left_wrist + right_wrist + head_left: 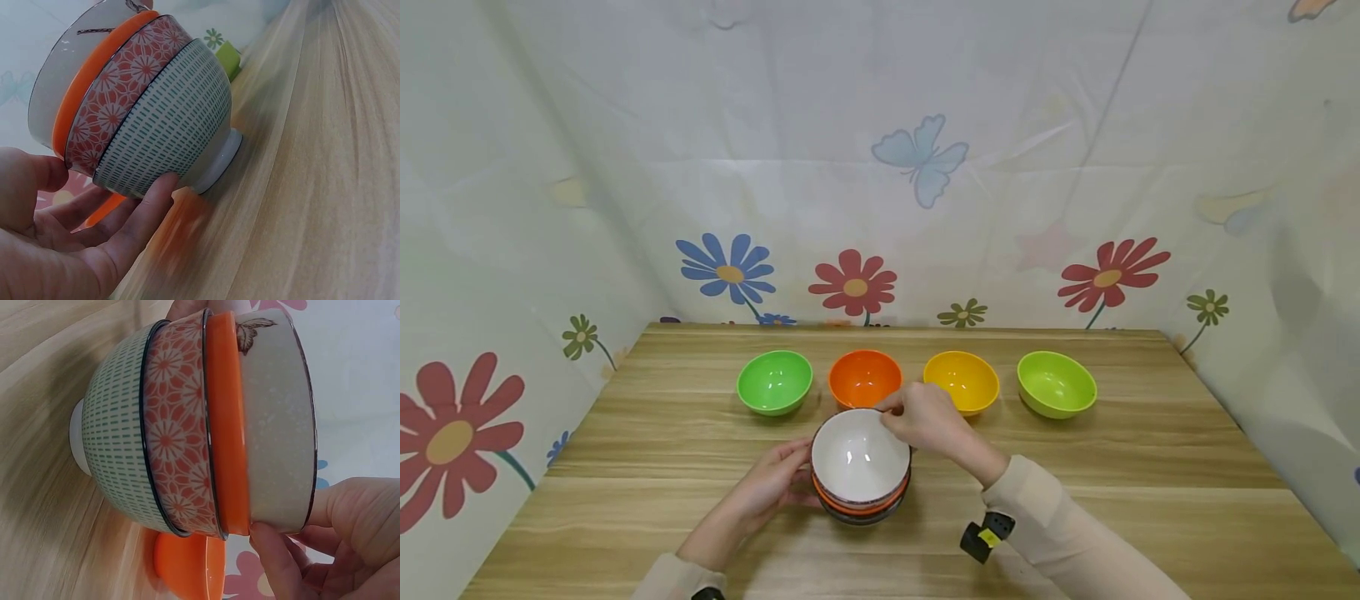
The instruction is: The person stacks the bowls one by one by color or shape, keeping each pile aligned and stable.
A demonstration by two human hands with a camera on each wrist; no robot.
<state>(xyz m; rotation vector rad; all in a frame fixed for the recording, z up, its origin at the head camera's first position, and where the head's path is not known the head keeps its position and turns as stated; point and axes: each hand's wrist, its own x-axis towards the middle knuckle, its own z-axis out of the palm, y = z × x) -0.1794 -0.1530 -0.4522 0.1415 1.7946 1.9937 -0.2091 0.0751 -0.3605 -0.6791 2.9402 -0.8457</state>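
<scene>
1. Stack of bowls [181,425]: four nested bowls, upright, foot downward, at the worktop [1150,467]; landmark for all entries below.
2. White bowl [859,457]: uppermost in the stack, speckled outer wall, brown motif, dark rim.
3. Orange nested bowl [226,425]: second from the top of the stack.
4. Red floral bowl [172,425]: third from the top of the stack.
5. Green-dashed bowl [115,431]: lowest in the stack, white foot.
6. Left hand [775,479]: at the left side of the stack, clamped around it; thumb by the upper rims, fingers spread and curved along the wall of the green-dashed bowl; forearm slants in from the near left of the stack.
7. Right hand [928,417]: at the far right edge of the stack, back of the hand upward; pinches the rim of the white bowl, one digit against its outer wall; wrist bent, forearm slanting in from the near right of the stack.
8. Black wrist device [987,537]: yellow mark, worn at the right cuff, near right of the stack.
9. Green bowl [775,383]: beyond the stack, to its left.
10. Orange bowl [865,377]: just behind the stack.
11. Yellow bowl [966,379]: beyond the stack, to its right, partly covered by the right hand.
12. Lime bowl [1057,385]: beyond the stack, farthest right.
</scene>
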